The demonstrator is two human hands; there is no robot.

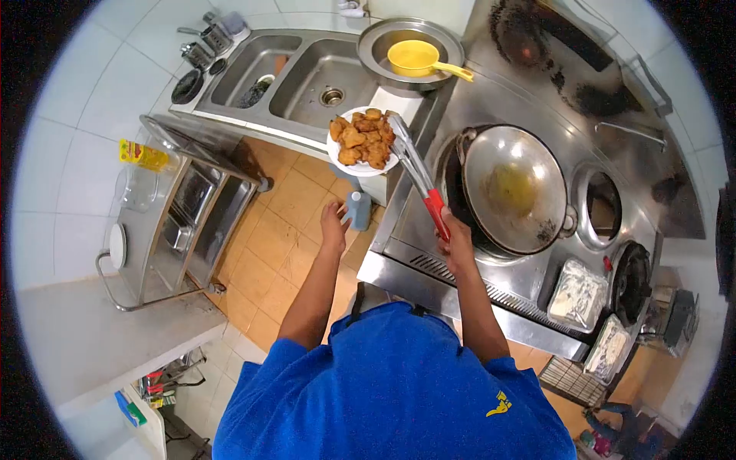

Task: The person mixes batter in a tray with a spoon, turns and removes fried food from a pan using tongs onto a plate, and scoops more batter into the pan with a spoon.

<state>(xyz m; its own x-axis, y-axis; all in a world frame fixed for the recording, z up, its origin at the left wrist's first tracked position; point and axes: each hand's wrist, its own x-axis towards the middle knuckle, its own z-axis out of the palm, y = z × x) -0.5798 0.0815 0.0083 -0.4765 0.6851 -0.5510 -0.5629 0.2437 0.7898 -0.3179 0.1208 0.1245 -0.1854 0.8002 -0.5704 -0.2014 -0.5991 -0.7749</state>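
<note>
The right hand (457, 241) is closed around the red handles (436, 213) of metal tongs (415, 162), whose tips reach the right rim of a white plate (359, 171). Browned fried pieces (363, 139) fill the plate, between the double sink (307, 96) and the wok (533, 161). The left hand (334, 228), empty, fingers loosely spread, is near a blue jug (358, 212).

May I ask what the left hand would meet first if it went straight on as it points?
The left hand would probably meet the white plate, though depth is unclear.
</note>
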